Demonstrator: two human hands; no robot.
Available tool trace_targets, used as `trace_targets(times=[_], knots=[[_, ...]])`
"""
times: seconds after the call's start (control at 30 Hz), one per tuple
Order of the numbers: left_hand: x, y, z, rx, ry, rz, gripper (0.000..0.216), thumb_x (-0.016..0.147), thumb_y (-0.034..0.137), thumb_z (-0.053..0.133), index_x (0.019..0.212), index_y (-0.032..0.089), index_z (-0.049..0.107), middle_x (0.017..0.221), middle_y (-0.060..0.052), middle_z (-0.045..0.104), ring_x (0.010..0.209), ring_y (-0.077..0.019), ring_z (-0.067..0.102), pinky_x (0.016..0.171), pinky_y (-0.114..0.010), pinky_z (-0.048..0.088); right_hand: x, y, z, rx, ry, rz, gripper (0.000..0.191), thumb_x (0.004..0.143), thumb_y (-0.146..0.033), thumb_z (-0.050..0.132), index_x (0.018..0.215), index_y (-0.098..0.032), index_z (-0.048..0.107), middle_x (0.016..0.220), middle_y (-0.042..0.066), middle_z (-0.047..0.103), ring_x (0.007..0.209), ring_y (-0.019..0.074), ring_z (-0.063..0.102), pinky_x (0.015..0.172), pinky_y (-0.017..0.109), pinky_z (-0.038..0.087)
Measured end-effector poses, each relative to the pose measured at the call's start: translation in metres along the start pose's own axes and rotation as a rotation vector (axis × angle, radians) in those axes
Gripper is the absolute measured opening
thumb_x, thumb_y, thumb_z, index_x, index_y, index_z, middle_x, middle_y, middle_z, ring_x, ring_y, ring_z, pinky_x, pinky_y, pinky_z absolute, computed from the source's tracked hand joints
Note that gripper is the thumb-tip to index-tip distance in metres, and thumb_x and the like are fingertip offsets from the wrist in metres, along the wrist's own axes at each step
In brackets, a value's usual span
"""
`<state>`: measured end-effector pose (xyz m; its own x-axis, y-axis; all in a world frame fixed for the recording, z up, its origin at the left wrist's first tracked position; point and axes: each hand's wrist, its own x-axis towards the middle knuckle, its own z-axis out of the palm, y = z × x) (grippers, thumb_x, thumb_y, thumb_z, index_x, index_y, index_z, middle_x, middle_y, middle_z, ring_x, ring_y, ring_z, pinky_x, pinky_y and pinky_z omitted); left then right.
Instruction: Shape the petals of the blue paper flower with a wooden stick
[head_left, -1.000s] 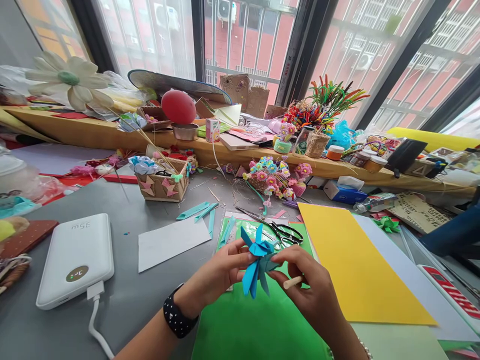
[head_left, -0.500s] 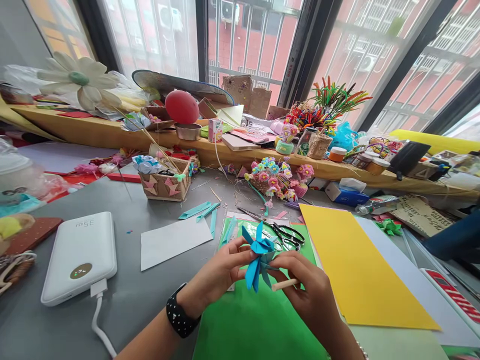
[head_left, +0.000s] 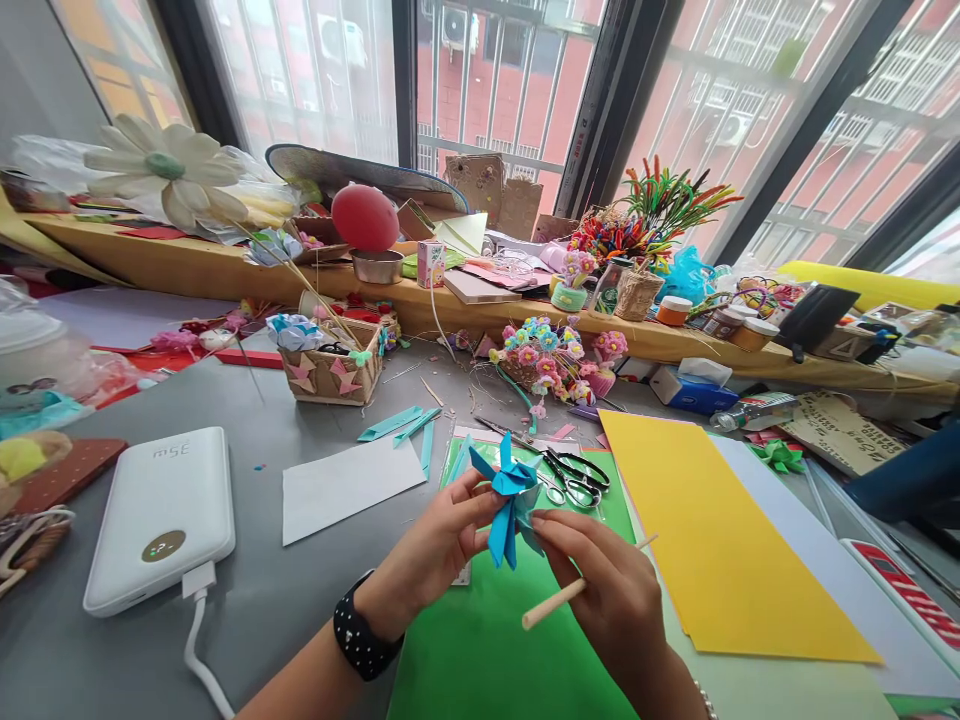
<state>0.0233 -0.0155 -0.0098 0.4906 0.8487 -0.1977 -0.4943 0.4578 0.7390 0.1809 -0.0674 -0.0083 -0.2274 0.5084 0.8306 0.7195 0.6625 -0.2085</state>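
Observation:
A blue folded paper flower (head_left: 508,490) is pinched between both hands above a green paper sheet (head_left: 495,640). My left hand (head_left: 439,545), with a black dotted wristband, grips the flower from the left with closed fingers. My right hand (head_left: 600,590) pinches the flower's lower right side and also holds a thin wooden stick (head_left: 559,600) that slants across its fingers. Black-handled scissors (head_left: 574,470) lie just beyond the flower.
A yellow sheet (head_left: 712,540) lies to the right, a white card (head_left: 349,485) and a white power bank (head_left: 161,515) with its cable to the left. A small woven basket (head_left: 330,370), paper flower bunches (head_left: 551,355) and a cluttered wooden ledge (head_left: 225,270) stand behind.
The flower has shifted slightly left and up. The wooden stick in my right hand has swung from nearly end-on to a long slant, showing more of its length.

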Motion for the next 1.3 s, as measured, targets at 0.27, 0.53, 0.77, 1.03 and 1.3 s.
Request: trace_targets(times=[0.27, 0.53, 0.77, 1.03, 1.3], knots=[[-0.001, -0.001, 0.001, -0.031, -0.011, 0.018, 0.019, 0.068, 0.016, 0.071, 0.086, 0.017, 0.064, 0.082, 0.000, 0.063, 0.065, -0.0082, 0.058, 0.055, -0.015, 0.050, -0.007, -0.001, 0.001, -0.124, 0.015, -0.091, 0.019, 0.083, -0.010, 0.052, 0.098, -0.015, 0.063, 0.087, 0.007, 0.072, 0.074, 0.0153, 0.068, 0.065, 0.024, 0.053], [-0.003, 0.001, 0.002, -0.030, -0.006, 0.026, 0.017, 0.069, 0.016, 0.069, 0.086, 0.016, 0.065, 0.082, -0.002, 0.065, 0.069, -0.0109, 0.060, 0.058, -0.017, 0.050, -0.013, 0.002, 0.000, -0.130, -0.035, -0.142, 0.026, 0.081, -0.007, 0.052, 0.105, -0.014, 0.061, 0.096, 0.010, 0.070, 0.079, 0.0172, 0.067, 0.063, 0.026, 0.052], [-0.002, 0.003, 0.000, -0.044, -0.005, 0.042, 0.020, 0.069, 0.015, 0.070, 0.088, 0.017, 0.066, 0.083, -0.001, 0.066, 0.070, -0.0103, 0.060, 0.060, -0.016, 0.050, -0.016, 0.003, 0.004, -0.138, -0.041, -0.142, 0.033, 0.079, -0.007, 0.056, 0.111, -0.016, 0.059, 0.101, 0.011, 0.068, 0.076, 0.0173, 0.067, 0.060, 0.026, 0.052], [0.000, 0.004, -0.001, -0.077, 0.046, 0.029, 0.020, 0.066, 0.016, 0.072, 0.085, 0.017, 0.066, 0.083, -0.001, 0.067, 0.067, -0.0095, 0.061, 0.058, -0.015, 0.050, -0.018, 0.003, 0.008, -0.163, -0.031, -0.136, 0.036, 0.080, -0.010, 0.056, 0.115, -0.018, 0.057, 0.103, 0.011, 0.067, 0.070, 0.0150, 0.068, 0.055, 0.022, 0.051], [-0.001, 0.002, -0.005, -0.120, 0.011, -0.033, 0.019, 0.069, 0.016, 0.070, 0.087, 0.017, 0.065, 0.082, -0.001, 0.068, 0.070, -0.0097, 0.062, 0.061, -0.016, 0.049, -0.023, 0.010, 0.006, -0.145, -0.085, -0.189, 0.034, 0.084, -0.009, 0.048, 0.116, -0.014, 0.057, 0.106, 0.011, 0.066, 0.085, 0.0176, 0.067, 0.067, 0.022, 0.054]])
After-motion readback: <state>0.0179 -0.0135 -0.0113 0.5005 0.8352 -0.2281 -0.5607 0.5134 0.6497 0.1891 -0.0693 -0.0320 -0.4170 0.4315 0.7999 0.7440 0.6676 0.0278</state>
